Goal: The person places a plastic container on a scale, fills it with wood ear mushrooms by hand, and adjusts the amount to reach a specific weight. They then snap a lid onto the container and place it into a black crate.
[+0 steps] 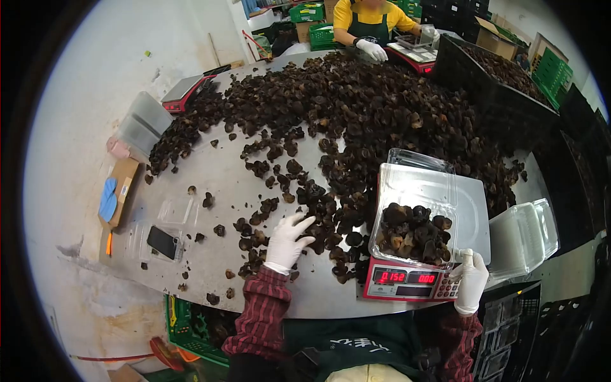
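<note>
Left hand (pixel 287 240), white glove, fingers spread flat on the loose dark mushrooms (pixel 318 210), at roughly 7 o'clock of the big pile (pixel 382 108). Not gripping anything, palm down, fingertips touching a few pieces.

Right hand (pixel 471 278), also gloved, loosely curled at the scale's (pixel 414 280) keypad corner, at 4 o'clock of the clear clamshell tray (pixel 412 223). Can't tell if it's pressing a key or just resting; holds nothing.

Tray sits on the scale platform, lid hinged open toward 12 o'clock, bottom part filled with mushrooms. Red display lit, left field reads about 0150.

Stack of empty clear trays (pixel 525 235) at 3 o'clock of the scale, just beside it. Phone (pixel 163 242) lies in a clear tray at 9 o'clock of the left hand, well apart. Cardboard piece with blue gloves (pixel 109 198) at table's far left edge.

Second person in yellow shirt (pixel 369 16) at 12 o'clock across the metal table (pixel 223 165), gloved hand on the pile, second scale (pixel 414 54) beside them. Black crate of mushrooms (pixel 503 76) at 1–2 o'clock.
</note>
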A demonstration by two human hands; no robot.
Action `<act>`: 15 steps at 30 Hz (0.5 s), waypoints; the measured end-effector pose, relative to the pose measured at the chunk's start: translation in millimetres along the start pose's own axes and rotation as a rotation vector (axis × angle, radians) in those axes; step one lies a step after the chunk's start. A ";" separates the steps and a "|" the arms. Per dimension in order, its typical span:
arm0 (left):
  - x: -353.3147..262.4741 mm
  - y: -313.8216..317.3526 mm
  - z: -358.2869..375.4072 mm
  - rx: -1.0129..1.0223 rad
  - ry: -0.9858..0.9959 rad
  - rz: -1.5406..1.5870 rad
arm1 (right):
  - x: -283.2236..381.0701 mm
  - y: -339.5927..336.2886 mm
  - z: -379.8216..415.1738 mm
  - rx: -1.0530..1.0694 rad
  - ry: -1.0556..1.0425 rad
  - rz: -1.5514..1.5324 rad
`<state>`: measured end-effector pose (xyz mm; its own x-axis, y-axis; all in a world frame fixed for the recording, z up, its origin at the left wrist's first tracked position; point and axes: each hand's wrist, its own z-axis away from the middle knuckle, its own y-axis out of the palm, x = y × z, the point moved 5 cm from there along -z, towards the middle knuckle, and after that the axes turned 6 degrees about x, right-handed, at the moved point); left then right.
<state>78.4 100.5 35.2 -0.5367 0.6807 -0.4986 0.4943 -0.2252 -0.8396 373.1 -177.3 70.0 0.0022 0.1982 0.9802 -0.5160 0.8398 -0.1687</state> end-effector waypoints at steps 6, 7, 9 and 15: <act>16.8 21.9 16.1 0.122 -0.004 -0.191 | 1.4 -0.3 1.9 0.003 -0.007 0.025; 22.5 30.6 20.6 0.079 0.000 -0.148 | 2.0 -0.1 2.6 0.004 -0.007 0.026; 20.3 26.7 24.4 0.035 0.004 -0.105 | 3.4 -1.1 2.5 -0.011 -0.007 0.018; 53.6 -62.2 62.1 -0.024 -0.350 -0.339 | 0.6 -17.2 -1.2 -0.092 -0.031 0.071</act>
<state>-23.6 107.7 47.2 -0.8656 0.4371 -0.2441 0.2656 -0.0124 -0.9640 383.0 -191.0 73.3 -0.0586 0.2443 0.9679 -0.4334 0.8672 -0.2451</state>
